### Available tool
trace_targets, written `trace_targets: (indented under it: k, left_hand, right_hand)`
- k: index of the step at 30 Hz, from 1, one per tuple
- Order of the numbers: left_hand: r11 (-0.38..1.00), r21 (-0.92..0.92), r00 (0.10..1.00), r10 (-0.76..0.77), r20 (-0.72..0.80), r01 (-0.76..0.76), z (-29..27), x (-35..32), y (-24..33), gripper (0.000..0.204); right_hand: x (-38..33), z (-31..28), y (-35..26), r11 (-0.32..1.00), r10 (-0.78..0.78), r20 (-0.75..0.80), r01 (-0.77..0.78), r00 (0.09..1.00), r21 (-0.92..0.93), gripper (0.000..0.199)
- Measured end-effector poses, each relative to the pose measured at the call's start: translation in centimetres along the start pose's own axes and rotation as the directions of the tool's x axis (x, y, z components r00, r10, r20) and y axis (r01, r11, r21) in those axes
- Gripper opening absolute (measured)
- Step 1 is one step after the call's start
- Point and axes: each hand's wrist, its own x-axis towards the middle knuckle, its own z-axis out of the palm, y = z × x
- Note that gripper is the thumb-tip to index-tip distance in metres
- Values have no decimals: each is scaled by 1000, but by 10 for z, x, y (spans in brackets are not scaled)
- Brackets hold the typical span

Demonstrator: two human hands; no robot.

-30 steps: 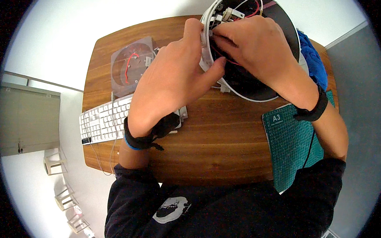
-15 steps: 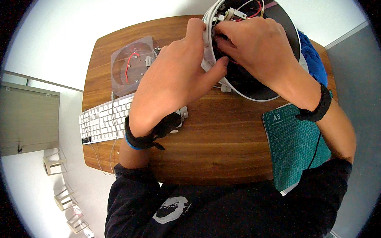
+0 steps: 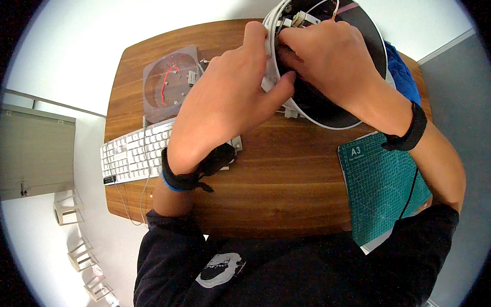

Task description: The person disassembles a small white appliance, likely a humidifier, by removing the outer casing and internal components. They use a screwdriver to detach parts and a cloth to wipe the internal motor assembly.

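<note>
A round white housing [image 3: 329, 115] with a dark inside stands tilted at the far edge of the table, its open side facing me. My left hand [image 3: 226, 93] grips its left wall, thumb over the rim and fingers on the outside. Reaching into the opening, my right hand [image 3: 343, 67] has its fingers bent together near the left inner wall; their tips are hidden, so what they hold does not show. Just above them sit small white electronic parts [image 3: 305, 18] and a thin white cable [image 3: 322, 1].
On the wooden table [image 3: 288, 176], a white keyboard [image 3: 132, 155] lies at left below a clear plastic tray [image 3: 153, 85] holding small parts and a red wire [image 3: 164, 88]. A green cutting mat [image 3: 374, 179] is at right. Blue cloth [image 3: 404, 78] lies behind the housing.
My right forearm and elbow have shifted slightly outward to the right, and the right hand has turned a little inside the housing. My left hand keeps its grip almost unchanged.
</note>
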Motion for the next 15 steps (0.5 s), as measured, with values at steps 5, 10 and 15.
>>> trace_targets:
  k: [5, 10, 15]
  left_hand:
    - [1000, 1, 1000, 8, 3, -8, 0, 0, 1, 53]
    - [1000, -8, 1000, 14, -11, -14, 1, 0, -1, 53]
    - [1000, 1, 1000, -18, 8, 18, -2, 1, 2, 53]
  right_hand:
    - [1, 8, 6, 997, 28, -56, -24, 998, 67, 16]
    - [0, 7, 7, 993, 86, -19, -84, 996, 84, 16]
    - [-1, -1, 4, 998, 53, -19, -52, 998, 36, 14]
